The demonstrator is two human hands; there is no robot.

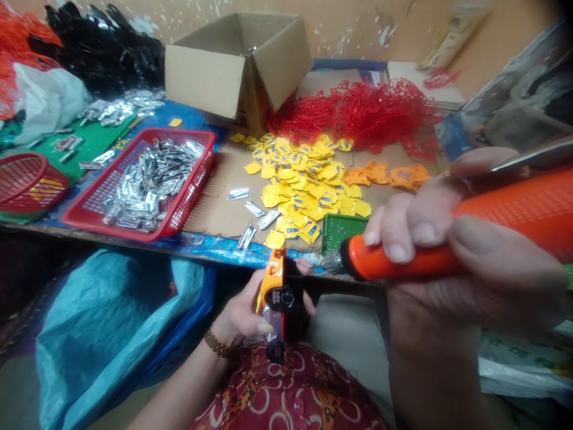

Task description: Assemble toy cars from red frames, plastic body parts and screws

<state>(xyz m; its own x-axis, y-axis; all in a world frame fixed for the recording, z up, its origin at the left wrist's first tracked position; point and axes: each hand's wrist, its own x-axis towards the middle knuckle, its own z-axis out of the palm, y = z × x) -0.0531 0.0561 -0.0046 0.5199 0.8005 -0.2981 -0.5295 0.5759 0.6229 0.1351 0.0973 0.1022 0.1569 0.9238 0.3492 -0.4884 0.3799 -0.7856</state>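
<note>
Now our left hand [250, 310] and right hand [430, 251] sit apart, both clamped.
Left holds a small orange-and-black plastic casing [281, 292]; right grips an orange textured electric screwdriver [403, 257].

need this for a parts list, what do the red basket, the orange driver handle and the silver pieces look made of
The red basket looks like moulded plastic: an even, slightly glossy lattice. The orange driver handle looks like plastic with a fine dimpled grip. The silver pieces shine like foil, so metal or metallised plastic; the look leaves it open.
</note>
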